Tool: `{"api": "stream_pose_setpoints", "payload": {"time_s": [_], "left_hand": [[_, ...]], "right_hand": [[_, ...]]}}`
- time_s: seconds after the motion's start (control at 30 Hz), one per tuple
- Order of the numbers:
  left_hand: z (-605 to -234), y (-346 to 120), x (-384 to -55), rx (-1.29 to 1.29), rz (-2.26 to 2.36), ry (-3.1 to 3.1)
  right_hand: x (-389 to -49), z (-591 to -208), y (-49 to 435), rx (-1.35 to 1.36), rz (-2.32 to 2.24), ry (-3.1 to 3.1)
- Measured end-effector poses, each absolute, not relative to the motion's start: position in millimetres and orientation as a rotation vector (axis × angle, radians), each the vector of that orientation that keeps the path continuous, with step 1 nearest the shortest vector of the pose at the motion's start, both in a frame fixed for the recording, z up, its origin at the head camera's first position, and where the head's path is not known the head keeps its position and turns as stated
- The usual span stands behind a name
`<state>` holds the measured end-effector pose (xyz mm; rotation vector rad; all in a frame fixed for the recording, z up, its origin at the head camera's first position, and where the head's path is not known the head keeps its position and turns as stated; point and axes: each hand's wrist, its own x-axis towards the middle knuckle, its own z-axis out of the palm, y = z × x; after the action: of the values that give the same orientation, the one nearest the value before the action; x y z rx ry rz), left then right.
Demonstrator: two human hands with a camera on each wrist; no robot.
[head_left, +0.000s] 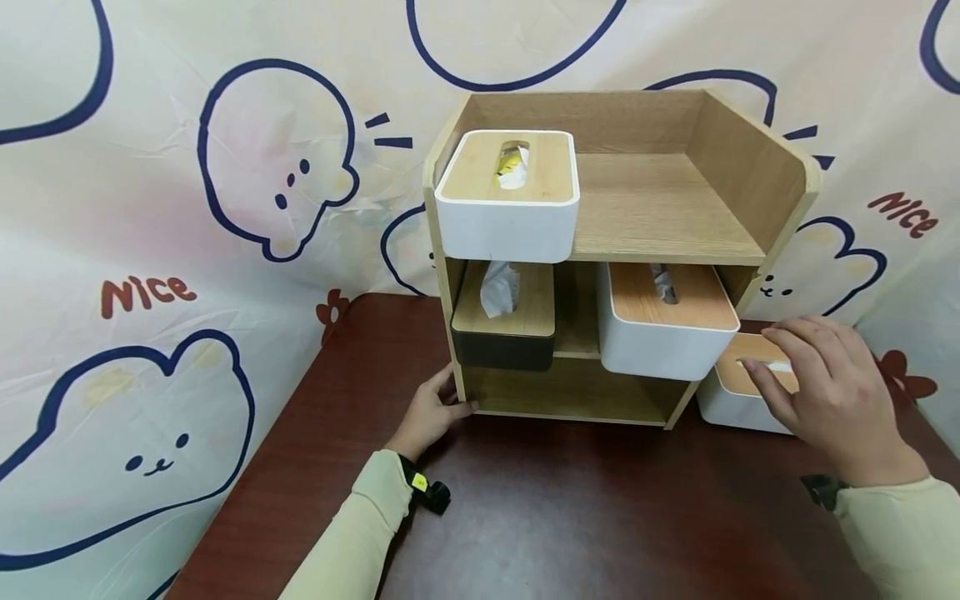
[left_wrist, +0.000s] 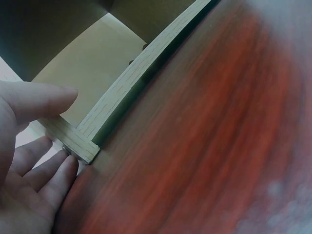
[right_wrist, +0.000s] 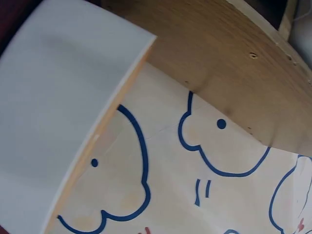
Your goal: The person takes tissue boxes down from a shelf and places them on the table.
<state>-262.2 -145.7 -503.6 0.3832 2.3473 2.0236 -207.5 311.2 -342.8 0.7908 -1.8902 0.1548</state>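
Shelf (head_left: 645, 208): pale wood, upright on the dark red-brown worktop (head_left: 562, 517), against the printed wall cloth (head_left: 150, 400).
Left hand (head_left: 431, 412): gripping shelf at the low front corner of the left side panel (head_left: 443, 287); thumb to the inner side, fingers outside.
Right hand (head_left: 840, 392): wide, thumb well apart from curved fingers, nothing held; contact with the box behind: cannot tell.
Worktop box (head_left: 738, 406): white with wood lid, just beside the shelf's right side, partly hidden by right hand.
Boxes on shelf: white box (head_left: 506, 225) at left of top board; dark box (head_left: 502, 350) below, tissue (head_left: 499, 289) poking up; second white box (head_left: 663, 346) at right of middle board. All jutting forward.
Handling, shelf: judged stiff, fairly heavy when loaded; best held low by both side panels, kept level against sliding boxes.
Handling, worktop box: probably light, stiff, smooth, slightly slippery; best taken by opposite walls below the lid, in case of a loose lid. Tissue soft, easily torn.
Writing: red "Nice" on wall cloth, left and right. No brand legible on boxes or shelf.
Left wrist strap: yellow tag (head_left: 419, 482), too small to read.
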Motion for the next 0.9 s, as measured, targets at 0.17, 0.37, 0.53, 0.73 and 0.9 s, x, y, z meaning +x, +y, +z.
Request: {"api": "stream_pose_setpoints", "payload": {"time_s": [0.17, 0.37, 0.53, 0.73, 0.9], "left_hand": [[-485, -146, -250, 0.385, 1.996, 2.342], [-479, -143, -249, 0.385, 2.003, 2.335], [-478, -140, -252, 0.419, 1.971, 2.332], [-477, -142, -251, 0.41, 1.974, 2.333], [-477, -144, -250, 0.406, 1.986, 2.319]], "right_hand": [[-210, -335, 303, 0.805, 0.178, -1.87], [-211, -323, 296, 0.817, 0.193, -1.833], [-213, -313, 290, 0.829, 0.193, -1.811], [-218, -302, 273, 0.849, 0.232, -1.756], [-221, -291, 259, 0.864, 0.259, -1.712]]}}
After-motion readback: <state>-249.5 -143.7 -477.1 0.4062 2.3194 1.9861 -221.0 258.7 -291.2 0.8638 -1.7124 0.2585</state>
